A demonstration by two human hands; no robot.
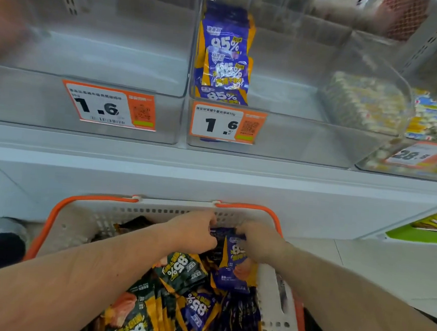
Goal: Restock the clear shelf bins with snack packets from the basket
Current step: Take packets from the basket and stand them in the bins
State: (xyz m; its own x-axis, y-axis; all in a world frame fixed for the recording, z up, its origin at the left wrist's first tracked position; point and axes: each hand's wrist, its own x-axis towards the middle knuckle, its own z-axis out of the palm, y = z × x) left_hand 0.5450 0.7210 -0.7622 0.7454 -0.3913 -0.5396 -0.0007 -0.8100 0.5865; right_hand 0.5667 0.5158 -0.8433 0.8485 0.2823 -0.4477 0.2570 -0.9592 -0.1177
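Both left hand [195, 233] and right hand [256, 244] grasp blue packets [232, 261] in the basket [57, 217]. Matching bin [281, 134] lies at 12 o'clock, well apart, slightly nearer the right hand.

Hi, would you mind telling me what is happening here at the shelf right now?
A person is restocking snack bins. Both hands are down in the white basket: the left hand and the right hand grip purple snack packets gathered from the pile. On the shelf above, the middle clear bin holds a short row of matching purple packets at its left side, and the left clear bin looks empty.
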